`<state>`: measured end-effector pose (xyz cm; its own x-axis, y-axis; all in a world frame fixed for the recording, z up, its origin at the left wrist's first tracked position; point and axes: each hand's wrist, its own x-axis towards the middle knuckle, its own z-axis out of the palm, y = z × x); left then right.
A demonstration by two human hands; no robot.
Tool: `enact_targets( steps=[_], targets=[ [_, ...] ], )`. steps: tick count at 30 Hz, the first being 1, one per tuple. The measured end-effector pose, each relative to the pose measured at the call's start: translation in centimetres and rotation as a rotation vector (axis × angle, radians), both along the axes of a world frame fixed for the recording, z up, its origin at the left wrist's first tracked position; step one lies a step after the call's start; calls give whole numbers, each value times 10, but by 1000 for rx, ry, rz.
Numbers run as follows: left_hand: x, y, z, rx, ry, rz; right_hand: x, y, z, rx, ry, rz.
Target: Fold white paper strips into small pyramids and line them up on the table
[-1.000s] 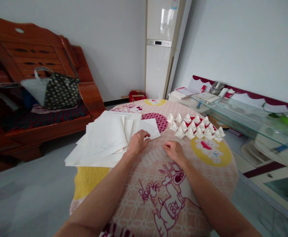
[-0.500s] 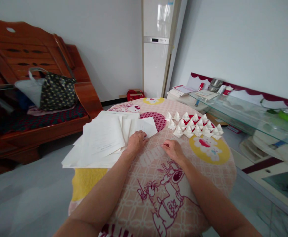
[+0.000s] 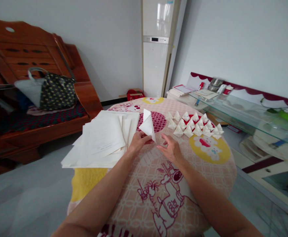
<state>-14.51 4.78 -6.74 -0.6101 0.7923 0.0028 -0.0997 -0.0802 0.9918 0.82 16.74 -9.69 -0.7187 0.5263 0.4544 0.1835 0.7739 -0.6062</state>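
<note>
A folded white sheet of paper (image 3: 148, 125) stands up over the patterned table, its lower end pinched in my left hand (image 3: 139, 141). My right hand (image 3: 171, 147) is just to the right of the paper, thumb and fingers apart, with nothing in it that I can see. Left of my left hand lies a stack of loose white paper sheets (image 3: 96, 138), some with faint print. Beyond my right hand, several small folded paper shapes (image 3: 188, 132) with pointed tops stand grouped together.
A cloth with cartoon prints covers the round table (image 3: 139, 204). On the right runs a glass shelf (image 3: 247, 118) holding tins and papers. At left, a wooden bench (image 3: 82, 95) carries a dark patterned bag (image 3: 57, 90). A tall white cabinet-like unit (image 3: 156, 65) stands in the corner.
The paper lay flat on the table beside the stack; my left hand now holds it upright, folded. My right hand's fingers have opened from a curled shape.
</note>
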Motion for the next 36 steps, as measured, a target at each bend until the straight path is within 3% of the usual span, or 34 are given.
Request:
enact_targets(
  steps=[4,10,13,18,20,24,28,31,36],
  targets=[
    [12,1,3,37,-130,-110,-2,-4,0,67,31,34],
    [17,-5,7,41,-138,-82,1,-3,5,86,146,71],
    [13,-11,13,57,-20,-95,3,-2,9,98,203,50],
    [3,-16,19,58,272,-245,9,2,15,83,281,5],
    [0,-13,16,46,410,-160,11,4,17,67,288,-6],
    [-8,-6,8,73,570,161,13,6,17,57,304,-7],
    [-16,-6,4,142,679,323,14,3,19,48,326,24],
    [-16,-10,7,106,833,327,15,0,22,27,318,30],
    [-12,-15,10,99,920,144,17,-2,21,-176,341,47]
  ],
)
